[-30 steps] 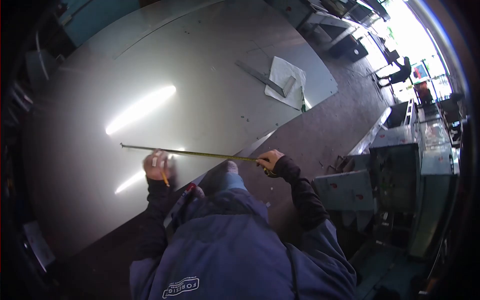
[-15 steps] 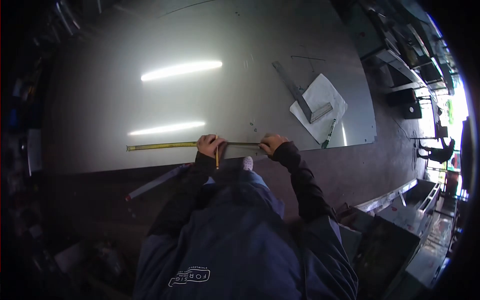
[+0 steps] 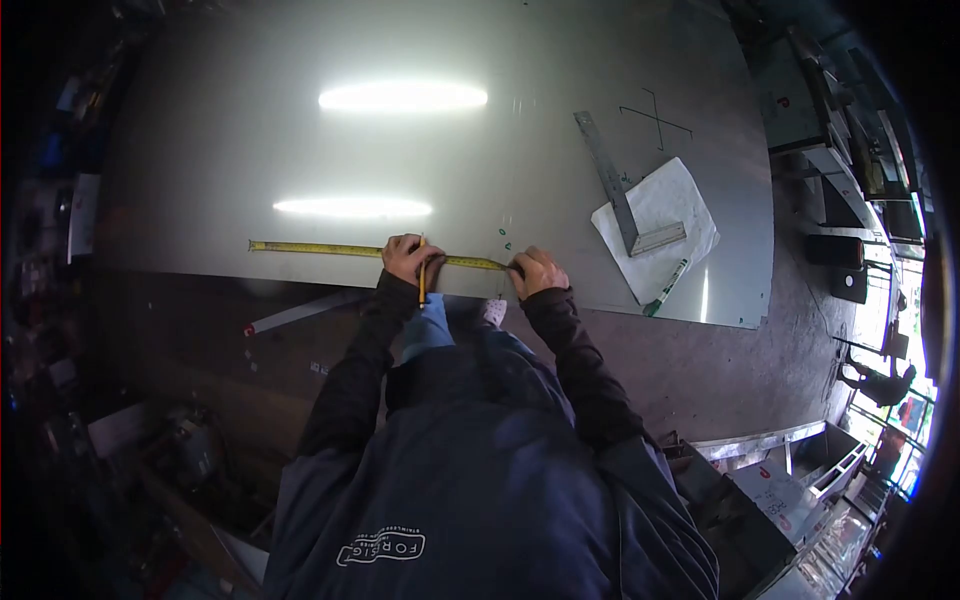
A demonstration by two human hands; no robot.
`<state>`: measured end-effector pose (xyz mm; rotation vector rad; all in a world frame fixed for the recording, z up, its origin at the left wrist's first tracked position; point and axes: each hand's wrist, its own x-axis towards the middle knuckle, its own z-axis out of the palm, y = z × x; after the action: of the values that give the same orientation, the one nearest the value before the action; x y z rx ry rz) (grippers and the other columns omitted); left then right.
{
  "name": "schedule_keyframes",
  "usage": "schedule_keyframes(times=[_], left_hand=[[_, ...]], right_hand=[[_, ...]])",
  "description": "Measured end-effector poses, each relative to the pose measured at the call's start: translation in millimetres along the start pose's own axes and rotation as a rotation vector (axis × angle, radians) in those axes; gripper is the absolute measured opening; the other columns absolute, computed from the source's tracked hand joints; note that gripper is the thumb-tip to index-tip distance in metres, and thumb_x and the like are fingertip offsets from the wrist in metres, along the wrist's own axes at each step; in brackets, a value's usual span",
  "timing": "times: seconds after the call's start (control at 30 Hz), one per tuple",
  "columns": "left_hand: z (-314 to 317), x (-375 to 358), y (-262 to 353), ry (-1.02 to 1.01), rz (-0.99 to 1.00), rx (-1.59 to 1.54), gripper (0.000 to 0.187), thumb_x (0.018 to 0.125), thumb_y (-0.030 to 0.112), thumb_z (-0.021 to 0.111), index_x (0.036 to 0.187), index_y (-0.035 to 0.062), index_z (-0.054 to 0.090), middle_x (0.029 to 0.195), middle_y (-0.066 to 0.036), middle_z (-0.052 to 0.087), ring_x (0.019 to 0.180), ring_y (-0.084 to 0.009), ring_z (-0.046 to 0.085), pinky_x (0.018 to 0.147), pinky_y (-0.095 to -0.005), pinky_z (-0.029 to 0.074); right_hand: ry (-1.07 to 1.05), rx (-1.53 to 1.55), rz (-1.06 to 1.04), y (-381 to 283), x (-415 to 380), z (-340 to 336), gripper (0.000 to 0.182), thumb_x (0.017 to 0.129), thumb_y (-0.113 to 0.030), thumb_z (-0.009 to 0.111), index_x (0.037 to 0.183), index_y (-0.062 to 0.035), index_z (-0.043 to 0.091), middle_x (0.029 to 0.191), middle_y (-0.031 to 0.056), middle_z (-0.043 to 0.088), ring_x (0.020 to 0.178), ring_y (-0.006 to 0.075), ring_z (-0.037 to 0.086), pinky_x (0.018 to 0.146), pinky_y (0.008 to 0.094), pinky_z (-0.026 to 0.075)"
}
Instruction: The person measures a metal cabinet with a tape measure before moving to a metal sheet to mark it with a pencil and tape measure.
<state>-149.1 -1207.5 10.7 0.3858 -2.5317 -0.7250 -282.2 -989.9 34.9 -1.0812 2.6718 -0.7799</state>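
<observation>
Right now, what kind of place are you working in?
Most likely a sheet-metal workshop. A large metal sheet lies flat, the left hand presses a tape measure and pencil on it, and a steel square rests nearby on paper.

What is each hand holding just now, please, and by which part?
The left hand pins the tape measure mid-blade and holds a pencil; the right hand grips the tape's case end.

A dark concrete floor [image 3: 720,360] lies around me; bright daylight comes through the opening [image 3: 900,390] at far right, with metal cabinets [image 3: 780,500] near it.
</observation>
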Motion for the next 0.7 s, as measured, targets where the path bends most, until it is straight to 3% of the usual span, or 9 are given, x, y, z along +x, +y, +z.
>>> schedule_keyframes(times=[0.43, 0.53, 0.7], left_hand=[[2.2, -1.2, 0.7, -0.005, 0.025, 0.043, 0.023, 0.067, 0.017, 0.080, 0.087, 0.0222, 0.070, 0.089, -0.001, 0.056, 0.090, -0.0259, 0.050, 0.079, -0.0401, 0.041], [-4.2, 3.0, 12.1, 0.064, 0.040, 0.041, 0.028, 0.074, 0.013, 0.074, 0.100, 0.0183, 0.070, 0.086, -0.002, 0.056, 0.085, -0.0262, 0.051, 0.079, -0.0408, 0.041], [-1.5, -4.6, 47.4, 0.047, -0.004, -0.159, 0.040, 0.081, 0.007, 0.060, 0.120, 0.0035, 0.062, 0.076, -0.009, 0.056, 0.072, -0.0274, 0.052, 0.066, -0.0374, 0.044]], right_hand=[[0.059, 0.047, -0.036, 7.3, -1.2, 5.7, 0.006, 0.069, -0.016, 0.072, 0.073, -0.0146, 0.068, 0.081, -0.0008, 0.062, 0.083, 0.0215, 0.062, 0.071, 0.0363, 0.052], [0.075, 0.039, -0.035, 4.0, -1.6, 3.3, 0.005, 0.069, -0.016, 0.071, 0.072, -0.0147, 0.068, 0.081, -0.0012, 0.062, 0.082, 0.0210, 0.062, 0.070, 0.0360, 0.052], [0.083, 0.037, -0.042, 3.0, -2.5, 1.8, 0.005, 0.069, -0.017, 0.071, 0.072, -0.0144, 0.067, 0.081, -0.0018, 0.062, 0.081, 0.0206, 0.062, 0.070, 0.0359, 0.052]])
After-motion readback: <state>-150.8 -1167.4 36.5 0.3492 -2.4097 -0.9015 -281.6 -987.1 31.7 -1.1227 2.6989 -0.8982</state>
